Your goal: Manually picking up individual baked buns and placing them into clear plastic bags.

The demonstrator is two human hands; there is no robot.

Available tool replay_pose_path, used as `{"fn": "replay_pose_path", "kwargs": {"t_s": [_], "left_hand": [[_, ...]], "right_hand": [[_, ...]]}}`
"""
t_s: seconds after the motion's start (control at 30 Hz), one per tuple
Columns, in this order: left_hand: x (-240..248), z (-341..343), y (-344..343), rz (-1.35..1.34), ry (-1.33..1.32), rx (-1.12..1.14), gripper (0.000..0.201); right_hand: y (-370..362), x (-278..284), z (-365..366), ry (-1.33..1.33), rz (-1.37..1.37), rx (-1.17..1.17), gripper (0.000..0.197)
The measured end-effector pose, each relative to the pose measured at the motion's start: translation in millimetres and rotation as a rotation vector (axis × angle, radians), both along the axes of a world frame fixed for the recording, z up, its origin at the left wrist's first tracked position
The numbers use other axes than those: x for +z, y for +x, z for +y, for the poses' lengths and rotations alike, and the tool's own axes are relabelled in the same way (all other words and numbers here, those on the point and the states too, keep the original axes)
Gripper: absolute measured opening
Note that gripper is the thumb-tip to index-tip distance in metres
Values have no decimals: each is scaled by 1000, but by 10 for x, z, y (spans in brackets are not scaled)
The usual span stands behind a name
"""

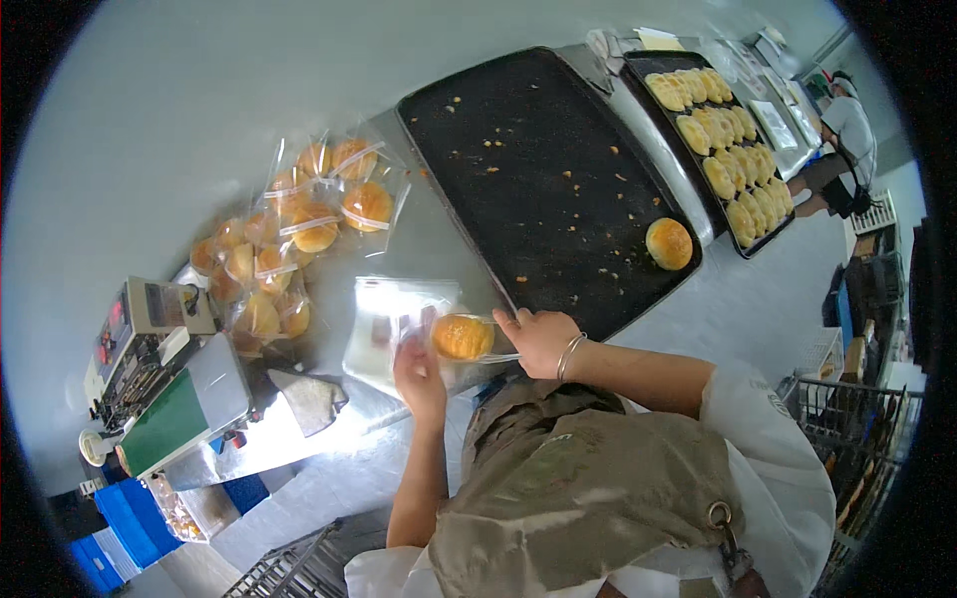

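Observation:
My left hand (pixel 421 377) is closed on the edge of a clear plastic bag (pixel 429 324). A golden-brown bun (pixel 462 337) sits at the bag's mouth, between my two hands. From the right, my right hand (pixel 546 342) grips what look like thin, pale tongs (pixel 504 356), whose arms run along both sides of the bun. How far the bun is inside the bag is hard to tell. Flat clear bags (pixel 374 344) lie stacked under and beside my left hand. One more bun (pixel 669 244) rests on the large black baking tray (pixel 538 159), among scattered crumbs.
Bagged buns (pixel 314 227) are heaped on the table's left side. Beyond them stands a bag-sealing machine (pixel 164 309) with a green plate, near a folded cloth (pixel 304 399). A second tray holds rows of pale bread (pixel 723 130) at far right. Another person (pixel 847 140) stands there.

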State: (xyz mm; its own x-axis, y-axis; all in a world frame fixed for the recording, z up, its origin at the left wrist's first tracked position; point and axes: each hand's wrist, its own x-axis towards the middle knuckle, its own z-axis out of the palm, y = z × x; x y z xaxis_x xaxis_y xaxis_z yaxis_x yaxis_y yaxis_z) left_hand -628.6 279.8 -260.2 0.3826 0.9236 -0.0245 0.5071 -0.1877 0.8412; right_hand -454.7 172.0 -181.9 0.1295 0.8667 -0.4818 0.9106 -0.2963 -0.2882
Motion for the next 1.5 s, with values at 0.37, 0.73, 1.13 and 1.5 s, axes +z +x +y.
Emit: {"fn": "replay_pose_path", "kwargs": {"t_s": [0.37,0.73,1.13,1.5], "left_hand": [[708,514,-200,-135,71,408,9],[1892,3047,-904,-513,328,566,18],[-185,-158,20,522,565,-343,38],[-337,61,-186,177,-60,-66,14]], "right_hand": [[-345,673,400,100,113,37,81],[1316,403,-1418,465,-324,-765,65],[1628,-95,-2103,-253,-350,-965,104],[1355,-98,-1478,107,173,-744,84]]}}
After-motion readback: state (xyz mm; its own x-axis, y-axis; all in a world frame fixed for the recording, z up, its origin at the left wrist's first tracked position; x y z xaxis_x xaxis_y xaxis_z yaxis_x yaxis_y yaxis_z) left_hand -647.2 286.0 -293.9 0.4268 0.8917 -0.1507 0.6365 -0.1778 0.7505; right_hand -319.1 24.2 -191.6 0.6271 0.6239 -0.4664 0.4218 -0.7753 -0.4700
